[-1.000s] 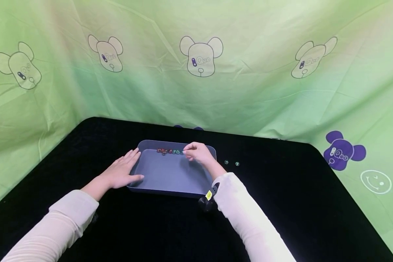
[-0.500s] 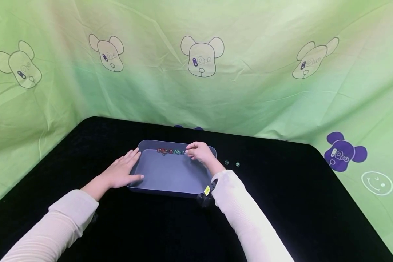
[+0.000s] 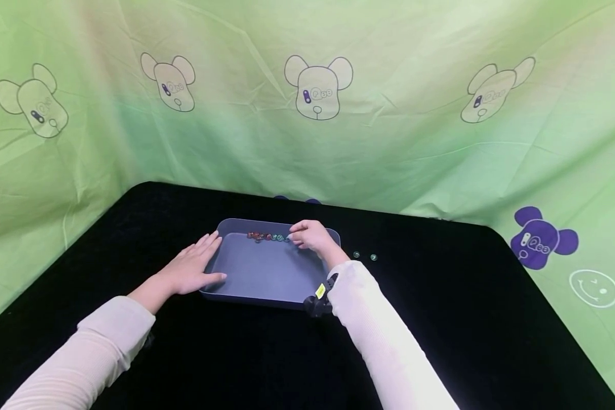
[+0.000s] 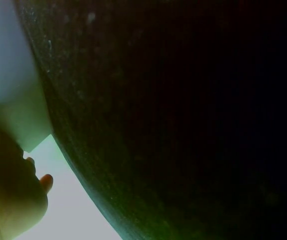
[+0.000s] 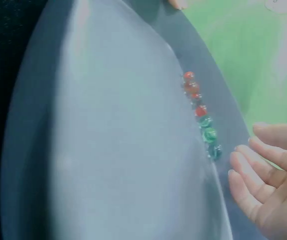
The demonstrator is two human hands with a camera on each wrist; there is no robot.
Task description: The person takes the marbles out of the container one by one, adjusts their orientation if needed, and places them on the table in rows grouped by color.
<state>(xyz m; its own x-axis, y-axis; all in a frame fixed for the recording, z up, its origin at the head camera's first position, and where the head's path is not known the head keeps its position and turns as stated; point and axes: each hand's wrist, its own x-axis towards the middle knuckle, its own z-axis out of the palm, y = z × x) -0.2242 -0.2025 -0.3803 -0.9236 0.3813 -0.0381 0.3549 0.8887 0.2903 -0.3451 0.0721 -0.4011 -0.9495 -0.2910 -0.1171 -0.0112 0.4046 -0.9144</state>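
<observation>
My left hand (image 3: 187,270) lies with straight, spread fingers over the left rim of a shallow grey tray (image 3: 266,270). Along the tray's far wall, several glass marbles sit in a line, red marbles (image 5: 200,110) at the left and green marbles (image 5: 210,135) at the right. At the right end of this line is my right hand (image 3: 312,236), its fingertips just beside the last green marble. In the right wrist view, the fingers (image 5: 256,175) are loosely bent and nothing shows between them. The left wrist view is mostly dark, with a blurred part of the hand at lower left.
Two more greenish marbles (image 3: 365,256) lie on the black cloth-covered table (image 3: 441,319), right of the tray. A green curtain (image 3: 236,142) with bear-head prints hangs behind and at both sides. A small black wrist camera (image 3: 318,304) hangs by the right wrist.
The right hand drew slightly right from the marble row, then came back a little left. Its forearm shifted a bit. My left hand kept its place on the rim; the marbles look unmoved.
</observation>
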